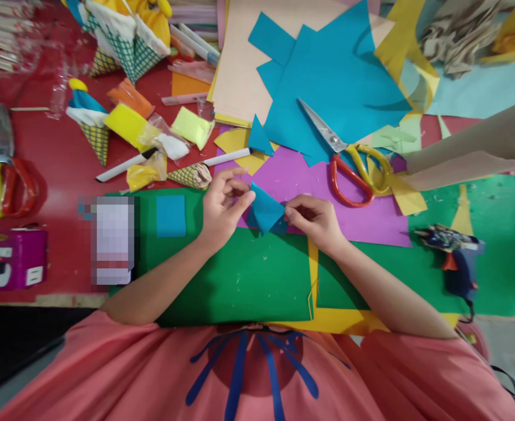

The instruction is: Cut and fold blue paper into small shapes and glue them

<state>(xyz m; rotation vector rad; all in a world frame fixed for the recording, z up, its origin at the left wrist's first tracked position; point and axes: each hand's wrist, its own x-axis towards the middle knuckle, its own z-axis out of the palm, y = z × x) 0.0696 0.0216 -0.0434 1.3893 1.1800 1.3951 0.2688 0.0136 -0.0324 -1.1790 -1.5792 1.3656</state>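
Observation:
A small piece of folded blue paper point(265, 209) is held up between my two hands, over the edge where purple paper point(371, 221) meets the green sheet point(240, 280). My left hand point(226, 204) has its thumb at the paper's left corner, with the fingers curled behind. On the other side, my right hand point(312, 217) pinches the right corner between thumb and fingertips. A blue square point(171, 216) lies flat on the green sheet, left of my left hand. Beyond my right hand rest open scissors point(337, 143) with red and yellow handles.
A glue gun point(459, 260) lies at the right, below a large paper roll point(472, 143). Blue sheets point(328, 82) cover the back middle. Paper cones point(89, 126), clay packets point(128, 126) and a second pair of scissors point(3, 164) are on the left.

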